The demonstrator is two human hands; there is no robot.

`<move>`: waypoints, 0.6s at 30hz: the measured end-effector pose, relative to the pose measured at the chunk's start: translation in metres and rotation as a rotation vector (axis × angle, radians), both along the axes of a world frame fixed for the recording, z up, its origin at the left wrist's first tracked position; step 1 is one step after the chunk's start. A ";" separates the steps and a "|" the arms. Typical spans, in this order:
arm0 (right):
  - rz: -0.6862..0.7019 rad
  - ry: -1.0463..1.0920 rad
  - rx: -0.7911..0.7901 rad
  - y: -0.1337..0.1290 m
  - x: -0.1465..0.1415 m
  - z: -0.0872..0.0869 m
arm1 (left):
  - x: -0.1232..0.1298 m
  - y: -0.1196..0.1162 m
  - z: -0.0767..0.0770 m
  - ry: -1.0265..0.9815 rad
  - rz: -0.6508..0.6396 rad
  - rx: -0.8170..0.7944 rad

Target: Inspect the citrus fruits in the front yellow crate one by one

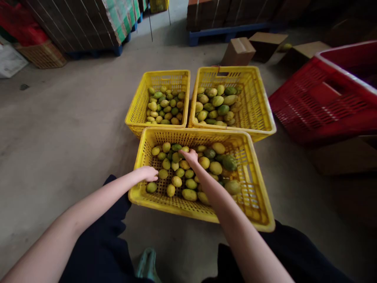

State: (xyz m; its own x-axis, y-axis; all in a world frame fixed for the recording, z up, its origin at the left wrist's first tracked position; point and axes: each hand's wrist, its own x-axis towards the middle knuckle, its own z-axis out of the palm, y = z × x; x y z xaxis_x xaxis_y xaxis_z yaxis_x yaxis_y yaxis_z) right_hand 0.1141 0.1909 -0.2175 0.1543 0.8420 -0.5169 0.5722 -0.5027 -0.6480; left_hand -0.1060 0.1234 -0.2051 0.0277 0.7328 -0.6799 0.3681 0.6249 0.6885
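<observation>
In the head view a yellow plastic crate (191,214) stands in front of me, holding many yellow and green fruits that look like lemons. Just inside its left side, my left hand (149,173) hangs with its fingers loosely bent and slightly apart, beside a yellow-green lemon (163,174). Another greenish lemon (151,187) lies below that hand. My right hand (191,156) reaches over the middle of the pile, thumb apart from the fingers, near an orange-yellow lemon (184,164). Its fingertips are partly hidden. Larger fruits, one dark green and bumpy (229,162), lie at the right.
Two more yellow crates, a left one (134,102) and a right one (266,106), touch the far side and contain similar fruits. A red crate (306,98) leans at the right. Cardboard boxes (238,51) and stacked goods on blue pallets (212,36) stand behind.
</observation>
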 end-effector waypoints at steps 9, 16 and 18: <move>-0.170 0.876 0.006 -0.107 0.117 0.191 | 0.045 0.047 0.016 0.014 0.024 0.066; -0.762 0.802 -0.093 -0.229 0.165 0.205 | 0.096 0.051 -0.002 0.053 -0.112 0.200; -0.756 0.882 -0.136 -0.246 0.167 0.190 | 0.110 0.055 -0.014 0.097 -0.185 0.236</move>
State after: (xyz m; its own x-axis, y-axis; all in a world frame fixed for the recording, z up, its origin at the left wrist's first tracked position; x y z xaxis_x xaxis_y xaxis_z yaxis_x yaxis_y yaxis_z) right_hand 0.2810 -0.0550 -0.0278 0.1349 0.6190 -0.7738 -0.5238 -0.6183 -0.5860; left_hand 0.0040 0.1781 -0.2193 0.1192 0.8593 -0.4974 0.5316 0.3679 0.7629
